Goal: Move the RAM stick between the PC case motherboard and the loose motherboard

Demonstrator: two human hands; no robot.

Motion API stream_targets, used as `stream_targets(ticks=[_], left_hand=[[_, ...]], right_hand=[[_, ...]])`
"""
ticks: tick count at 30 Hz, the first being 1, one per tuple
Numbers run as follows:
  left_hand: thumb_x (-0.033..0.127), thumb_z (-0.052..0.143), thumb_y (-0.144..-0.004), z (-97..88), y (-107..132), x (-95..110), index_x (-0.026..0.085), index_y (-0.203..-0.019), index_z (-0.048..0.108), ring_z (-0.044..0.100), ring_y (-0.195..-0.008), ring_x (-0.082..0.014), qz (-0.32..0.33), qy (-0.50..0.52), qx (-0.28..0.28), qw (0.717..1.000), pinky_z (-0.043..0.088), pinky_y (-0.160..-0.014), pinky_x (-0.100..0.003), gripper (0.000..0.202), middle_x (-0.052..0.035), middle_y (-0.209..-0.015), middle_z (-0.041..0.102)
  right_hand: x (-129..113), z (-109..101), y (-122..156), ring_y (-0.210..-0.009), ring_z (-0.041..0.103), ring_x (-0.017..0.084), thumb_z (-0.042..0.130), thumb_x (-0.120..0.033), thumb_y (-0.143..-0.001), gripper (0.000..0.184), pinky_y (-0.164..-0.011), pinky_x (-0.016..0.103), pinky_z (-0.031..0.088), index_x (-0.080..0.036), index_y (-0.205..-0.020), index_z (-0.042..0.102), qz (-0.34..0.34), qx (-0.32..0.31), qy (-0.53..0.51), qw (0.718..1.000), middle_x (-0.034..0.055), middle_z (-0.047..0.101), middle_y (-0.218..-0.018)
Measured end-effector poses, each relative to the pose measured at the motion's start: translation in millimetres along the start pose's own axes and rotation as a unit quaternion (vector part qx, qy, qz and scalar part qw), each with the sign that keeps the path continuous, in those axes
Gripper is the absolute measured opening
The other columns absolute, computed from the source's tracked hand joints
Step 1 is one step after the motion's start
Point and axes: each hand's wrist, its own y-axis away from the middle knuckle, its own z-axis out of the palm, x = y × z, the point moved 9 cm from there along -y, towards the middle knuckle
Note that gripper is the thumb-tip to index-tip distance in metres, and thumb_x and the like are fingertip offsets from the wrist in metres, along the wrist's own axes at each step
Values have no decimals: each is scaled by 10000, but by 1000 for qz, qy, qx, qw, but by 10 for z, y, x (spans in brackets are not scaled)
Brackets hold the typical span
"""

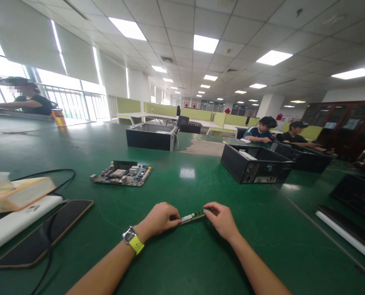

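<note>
Between my two hands a RAM stick [192,216] is held by its ends just over the green table, its label facing up. My left hand [162,219], with a yellow-strapped watch [133,239] on the wrist, pinches the left end. The right end is pinched between the thumb and fingers of my right hand [221,219]. Farther off, left of centre, a motherboard [124,174] lies flat on the table, apart from both hands.
Open computer cases stand at the back: one [150,139] near centre, another [253,166] to the right. On the left lie a phone [47,235], a white power bank [19,225], a tissue pack [19,194] and a black cable. Several people sit at the table's far sides.
</note>
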Motion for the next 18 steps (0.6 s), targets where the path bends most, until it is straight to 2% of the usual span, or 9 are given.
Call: stream_targets(ticks=[7,18], left_hand=[[335,520,-827,-51,29,50,210,-800,705,589,-643,-123,13,-32,14,999,395,-632,-214,225,-11,-718,687],[339,506,-836,-145,31,-39,225,-884,695,608,-688,-135,-4,-50,54,997,410,-651,-225,226,-13,-790,698]], right_hand=[[-34,10,8,-500,493,100,561,-328,-755,220,-476,217,385,-176,-861,678,5,3,3,1000,1,608,-680],[-72,73,29,-480,486,94,537,-291,-767,196,-463,211,379,-178,-855,670,3,-16,-19,1000,0,624,-665]])
